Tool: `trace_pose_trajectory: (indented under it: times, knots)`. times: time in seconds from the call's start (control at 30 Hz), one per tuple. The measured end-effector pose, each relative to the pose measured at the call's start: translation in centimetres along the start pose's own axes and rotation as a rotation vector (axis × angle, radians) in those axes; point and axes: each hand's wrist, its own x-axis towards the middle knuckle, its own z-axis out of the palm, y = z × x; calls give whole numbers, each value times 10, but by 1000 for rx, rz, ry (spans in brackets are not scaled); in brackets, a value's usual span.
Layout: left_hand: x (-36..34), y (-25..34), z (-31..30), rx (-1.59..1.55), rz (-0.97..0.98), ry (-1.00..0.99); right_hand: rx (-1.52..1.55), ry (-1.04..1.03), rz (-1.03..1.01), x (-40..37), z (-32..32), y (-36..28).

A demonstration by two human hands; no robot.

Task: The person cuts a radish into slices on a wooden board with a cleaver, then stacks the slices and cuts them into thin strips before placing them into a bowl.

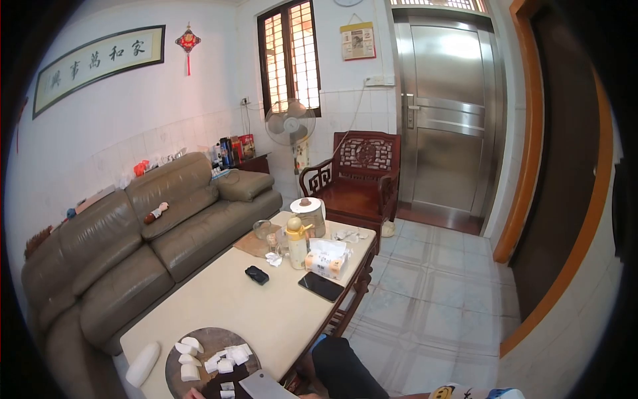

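At the bottom edge, a cleaver (262, 385) with a broad metal blade lies over the right side of a round dark cutting board (174, 366). My right hand (310, 396) is at its handle end, closed on it and mostly cut off by the frame. Only a bit of my left hand (194, 394) shows, at the board's lower left; its fingers are too cropped to judge. White chunks of what looks like radish (226, 364) are spread on the board, several in all. A long peeled white radish (143, 364) lies on the table left of the board.
On the cream-topped table (199, 292) are a black phone (321, 286), a small black object (256, 275), a tissue pack (327, 259), a yellow-topped bottle (296, 246) and a white-lidded jug (307, 209). A leather sofa (193, 246) runs along the left; a wooden chair (362, 186) stands behind.
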Motion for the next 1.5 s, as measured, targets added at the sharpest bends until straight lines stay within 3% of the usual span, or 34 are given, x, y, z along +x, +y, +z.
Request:
trace_pose_trajectory:
  times: [0.2,0.43,0.6,0.67,0.8,0.87,0.9,0.93,0.97,1.0,1.07,1.1,1.23,1.4,1.5]
  knots:
    - [3,-44,24,-87,132,81,-32,115,5,5,-5,3]
    - [3,-30,24,-172,99,90,-212,128,108,3,-18,0]
    - [7,-27,14,-165,-20,-13,-467,7,100,-16,-18,-49]
    - [13,-29,9,-330,-221,-127,-578,-43,66,-21,-18,-79]
    - [25,-16,-6,-413,-345,-289,-710,-34,16,-7,-1,-147]
    - [28,18,-19,-360,-88,-442,-949,-35,-109,13,13,-166]
    - [25,27,-23,-338,-99,-448,-1169,-87,-177,27,16,-172]
    - [23,36,-24,-260,60,-532,-1153,-97,-164,42,17,-169]
    - [19,42,-23,-184,219,-616,-1291,-147,-284,58,17,-165]
    - [14,46,-22,-170,206,-628,-1424,-200,-408,70,19,-159]
    - [4,47,-20,-13,448,-612,-1529,-244,-398,88,28,-152]
    - [0,44,-19,16,457,-665,-1653,-281,-398,94,29,-151]
    - [-2,43,-10,65,526,-682,-1679,-383,-272,95,25,-150]
    - [-8,34,-8,112,547,-756,-1735,-544,-245,94,31,-157]
    - [-7,38,-6,115,552,-743,-1810,-531,-315,95,36,-154]
